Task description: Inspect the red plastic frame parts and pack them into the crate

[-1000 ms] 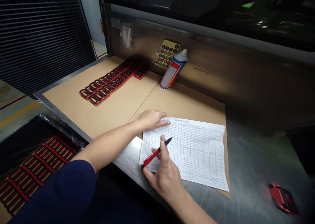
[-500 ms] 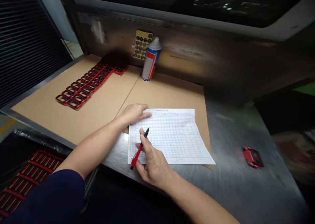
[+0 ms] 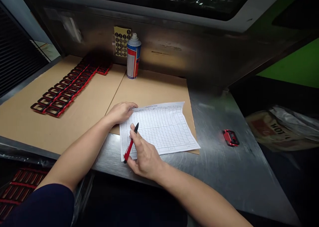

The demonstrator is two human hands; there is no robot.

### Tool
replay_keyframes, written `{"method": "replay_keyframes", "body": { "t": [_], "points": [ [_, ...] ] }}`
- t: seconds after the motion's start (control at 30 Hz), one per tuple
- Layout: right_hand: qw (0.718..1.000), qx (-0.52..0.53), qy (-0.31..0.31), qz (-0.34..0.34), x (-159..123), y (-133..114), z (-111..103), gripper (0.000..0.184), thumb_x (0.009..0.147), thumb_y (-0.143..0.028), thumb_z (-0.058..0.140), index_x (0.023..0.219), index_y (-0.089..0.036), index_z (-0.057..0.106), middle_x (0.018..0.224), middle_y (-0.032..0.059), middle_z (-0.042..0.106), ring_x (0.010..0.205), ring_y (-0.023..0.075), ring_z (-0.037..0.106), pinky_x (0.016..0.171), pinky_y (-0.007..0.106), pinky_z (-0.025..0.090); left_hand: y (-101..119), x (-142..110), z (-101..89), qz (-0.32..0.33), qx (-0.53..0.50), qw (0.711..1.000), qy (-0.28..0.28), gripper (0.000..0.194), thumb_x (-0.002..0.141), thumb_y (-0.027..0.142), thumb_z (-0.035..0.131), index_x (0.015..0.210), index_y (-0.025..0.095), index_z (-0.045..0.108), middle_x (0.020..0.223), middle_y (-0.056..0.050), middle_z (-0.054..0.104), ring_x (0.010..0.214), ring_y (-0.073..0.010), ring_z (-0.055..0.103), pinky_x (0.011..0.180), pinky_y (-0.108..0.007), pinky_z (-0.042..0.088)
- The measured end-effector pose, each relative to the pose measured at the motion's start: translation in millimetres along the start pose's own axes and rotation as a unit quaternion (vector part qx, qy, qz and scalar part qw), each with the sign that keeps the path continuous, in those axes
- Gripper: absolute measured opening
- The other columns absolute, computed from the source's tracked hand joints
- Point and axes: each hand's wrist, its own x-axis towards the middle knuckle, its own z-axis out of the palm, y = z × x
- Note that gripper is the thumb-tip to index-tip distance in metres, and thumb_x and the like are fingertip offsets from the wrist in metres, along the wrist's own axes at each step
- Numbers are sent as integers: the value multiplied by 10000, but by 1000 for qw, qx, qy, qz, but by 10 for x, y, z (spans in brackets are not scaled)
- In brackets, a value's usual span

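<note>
A printed paper form with a ruled grid (image 3: 159,129) lies on a cardboard sheet (image 3: 84,120), its lower edge overhanging a steel table top (image 3: 219,177). My left hand (image 3: 121,113) rests flat on the form's upper left corner, holding nothing. My right hand (image 3: 144,155) grips a red and black pen (image 3: 131,143) over the form's left side. The pen's lower end sits near the paper's lower left edge, and part of the pen is hidden by my fingers.
Rows of red-and-black rectangular frames (image 3: 62,90) lie on the cardboard. Behind stand a spray can (image 3: 133,57) and a sticker sheet (image 3: 121,41). A lone red frame (image 3: 230,137) lies on the steel. More frames fill a bin (image 3: 22,188) at lower left; a plastic bag (image 3: 279,129) lies right.
The whole scene has shifted left and down in view. Both hands stay at the form, and the pen now stands more upright in my right hand.
</note>
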Motion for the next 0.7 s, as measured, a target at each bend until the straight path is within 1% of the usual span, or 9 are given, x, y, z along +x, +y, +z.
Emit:
{"method": "replay_keyframes", "body": {
  "t": [0.07,0.13,0.17,0.27,0.37,0.43,0.57,0.63,0.7],
  "points": [
    [1000,-7,0,-7,-2,5,5,1059,836,-115,618,1616,-129,-98,1673,240,182,1426,309,485,979,434,609,5,3,15,-13,1,1000,11,433,910,187,468,1301,223,651,1265,-60,723,1175,-231,666,1060,-364,498],
    [1000,-2,4,-14,-5,13,12,1048,840,-108,618,1615,-118,-87,1673,244,179,1473,301,419,997,419,598,9,8,28,-19,0,1000,17,419,932,202,450,1303,227,644,1264,-60,722,1164,-226,669,1044,-355,504],
    [1000,5,6,-15,-6,16,16,1034,843,-105,614,1618,-120,-72,1672,243,182,1475,298,417,994,416,599,14,10,34,-19,-1,1000,18,406,941,208,443,1289,233,651,1254,-54,726,1157,-220,670,1036,-345,507],
    [1000,26,7,-10,-9,19,20,994,861,-103,590,1626,-158,-42,1673,227,196,1411,298,504,954,431,618,38,13,47,-16,-7,1000,20,361,951,227,445,1216,245,689,1171,-42,750,1115,-213,681,1006,-331,518],
    [999,34,5,-4,-9,14,18,970,895,-129,569,1626,-191,-66,1676,214,197,1364,300,554,903,447,640,67,9,61,-10,-22,999,27,335,943,223,465,1166,252,713,1121,-35,757,1101,-213,683,1000,-331,516],
    [999,39,0,1,-9,13,17,975,895,-135,573,1625,-187,-72,1674,219,201,1349,302,568,896,447,644,73,6,75,-6,-41,999,35,322,935,214,481,1150,249,718,1123,-34,757,1103,-213,680,1003,-332,511],
    [998,57,-5,22,-13,24,18,1015,864,-122,603,1628,-193,-62,1674,209,215,1342,308,575,953,471,624,41,18,123,2,-103,993,56,269,918,208,521,1090,235,726,1117,-23,763,1070,-200,692,999,-321,510],
    [997,71,-3,43,-12,33,17,1032,858,-134,619,1630,-210,-61,1681,194,203,1355,320,561,980,500,610,13,40,162,-3,-140,987,78,228,905,208,547,1050,227,721,1100,-16,763,1051,-184,694,989,-300,513],
    [994,90,-1,64,-4,41,11,1062,839,-135,637,1631,-219,-66,1688,182,184,1378,331,536,995,512,603,-16,73,209,-22,-175,978,113,224,888,191,557,1060,209,699,1107,-28,752,1013,-170,696,962,-288,525]
  ]
}}
